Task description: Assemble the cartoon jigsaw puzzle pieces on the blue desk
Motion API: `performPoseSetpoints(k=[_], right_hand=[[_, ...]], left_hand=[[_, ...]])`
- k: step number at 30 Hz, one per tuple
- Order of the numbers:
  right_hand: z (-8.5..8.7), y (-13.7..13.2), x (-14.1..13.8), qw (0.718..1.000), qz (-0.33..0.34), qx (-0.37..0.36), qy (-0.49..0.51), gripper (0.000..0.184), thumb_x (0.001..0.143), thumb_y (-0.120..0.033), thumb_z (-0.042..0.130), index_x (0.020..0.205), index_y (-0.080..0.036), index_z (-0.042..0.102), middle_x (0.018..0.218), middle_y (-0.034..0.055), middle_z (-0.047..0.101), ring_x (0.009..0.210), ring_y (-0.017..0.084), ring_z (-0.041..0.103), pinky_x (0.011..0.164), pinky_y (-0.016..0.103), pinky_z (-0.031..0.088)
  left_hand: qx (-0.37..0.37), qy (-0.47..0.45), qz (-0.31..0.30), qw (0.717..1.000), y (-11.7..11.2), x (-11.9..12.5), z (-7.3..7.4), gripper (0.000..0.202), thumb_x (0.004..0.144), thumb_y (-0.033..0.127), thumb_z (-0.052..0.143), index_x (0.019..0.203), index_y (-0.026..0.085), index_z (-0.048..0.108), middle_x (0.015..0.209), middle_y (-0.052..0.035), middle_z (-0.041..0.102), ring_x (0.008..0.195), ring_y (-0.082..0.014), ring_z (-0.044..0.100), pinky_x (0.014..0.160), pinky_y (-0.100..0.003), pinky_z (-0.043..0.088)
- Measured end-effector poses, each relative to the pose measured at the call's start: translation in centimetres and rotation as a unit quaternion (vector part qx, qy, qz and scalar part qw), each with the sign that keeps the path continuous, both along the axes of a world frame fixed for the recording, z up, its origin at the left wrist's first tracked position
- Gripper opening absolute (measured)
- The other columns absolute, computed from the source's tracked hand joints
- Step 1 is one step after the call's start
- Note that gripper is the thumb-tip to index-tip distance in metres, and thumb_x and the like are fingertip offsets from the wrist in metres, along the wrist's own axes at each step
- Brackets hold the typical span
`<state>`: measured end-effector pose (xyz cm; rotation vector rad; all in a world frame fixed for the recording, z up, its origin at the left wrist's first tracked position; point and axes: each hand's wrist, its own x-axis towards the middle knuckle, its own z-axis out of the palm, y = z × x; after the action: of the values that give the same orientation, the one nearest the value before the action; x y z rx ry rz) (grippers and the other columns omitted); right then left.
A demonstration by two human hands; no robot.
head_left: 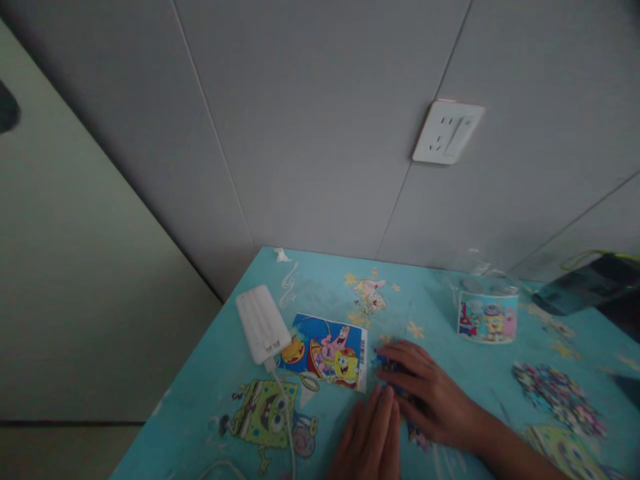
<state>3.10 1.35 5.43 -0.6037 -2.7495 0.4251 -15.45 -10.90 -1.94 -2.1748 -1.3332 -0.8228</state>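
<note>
My right hand (433, 397) lies palm down with its fingers stretched and slightly apart over a cluster of dark blue and pink jigsaw puzzle pieces (419, 438). Its palm and fingers hide much of that cluster. Beside it, at the bottom edge, my left hand (369, 437) has its fingers stretched out side by side, the tips against the left side of the pieces. Neither hand visibly grips anything. Just left of the cluster lies a printed picture card (327, 352) with cartoon figures on blue. A loose heap of puzzle pieces (560, 400) sits farther right.
A white power bank (263, 323) with a white cable (287, 417) rests over the card's left edge. Behind the hands stand a clear plastic bag with a cartoon label (487, 319) and a dark bottle (590, 283). The turquoise table (200, 400) meets a grey wall (320, 133).
</note>
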Motion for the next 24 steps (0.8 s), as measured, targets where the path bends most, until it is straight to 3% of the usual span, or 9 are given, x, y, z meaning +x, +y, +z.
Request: performPoseSetpoints(k=[5,9,14,18,24], right_hand=[[-0.3,0.2,-0.2,1.000,0.002,0.018,-0.004,0.048,0.091,-0.028,0.061,0.139,-0.029,0.056,0.150,0.0099,0.047,0.138,0.031,0.043,0.116,0.058,0.033],[-0.9,0.2,-0.1,0.999,-0.001,0.027,0.036,0.042,0.092,-0.030,0.061,0.134,-0.028,0.061,0.146,0.0110,0.051,0.135,0.030,0.047,0.112,0.054,0.039],[-1.0,-0.1,0.1,0.999,-0.005,0.010,0.051,0.042,0.092,-0.034,0.061,0.134,-0.028,0.062,0.144,0.0100,0.055,0.133,0.029,0.050,0.112,0.050,0.040],[-0.7,0.0,0.1,0.994,-0.035,-0.036,0.101,0.042,0.095,-0.041,0.057,0.135,-0.027,0.061,0.131,0.0085,0.066,0.122,0.027,0.060,0.106,0.047,0.046],[-1.2,1.4,2.1,0.972,-0.130,0.002,0.194,0.035,0.097,-0.045,0.050,0.116,-0.024,0.071,0.119,0.0104,0.071,0.113,0.028,0.064,0.103,0.048,0.047]], left_hand=[[-0.013,-0.026,-0.010,1.000,-1.2,0.1,2.2,0.040,0.093,0.025,0.046,0.127,0.013,0.063,0.139,-0.0078,0.060,0.130,-0.0264,0.054,0.100,-0.037,0.054],[-0.075,-0.059,-0.004,0.995,-2.0,0.3,3.8,0.037,0.093,0.029,0.051,0.126,0.016,0.062,0.137,-0.0097,0.061,0.127,-0.0271,0.056,0.099,-0.041,0.056],[-0.131,-0.125,-0.045,0.982,-2.3,0.7,5.5,0.032,0.096,0.025,0.051,0.125,0.022,0.061,0.130,-0.0066,0.063,0.121,-0.0237,0.058,0.104,-0.043,0.053],[-0.145,-0.150,-0.038,0.977,-2.9,0.7,5.9,0.024,0.097,0.023,0.047,0.113,0.021,0.066,0.121,-0.0067,0.065,0.119,-0.0239,0.057,0.107,-0.047,0.049],[-0.146,-0.144,0.003,0.979,-3.1,0.4,5.0,0.028,0.101,0.034,0.044,0.110,0.023,0.068,0.128,-0.0068,0.063,0.129,-0.0252,0.052,0.114,-0.050,0.041]])
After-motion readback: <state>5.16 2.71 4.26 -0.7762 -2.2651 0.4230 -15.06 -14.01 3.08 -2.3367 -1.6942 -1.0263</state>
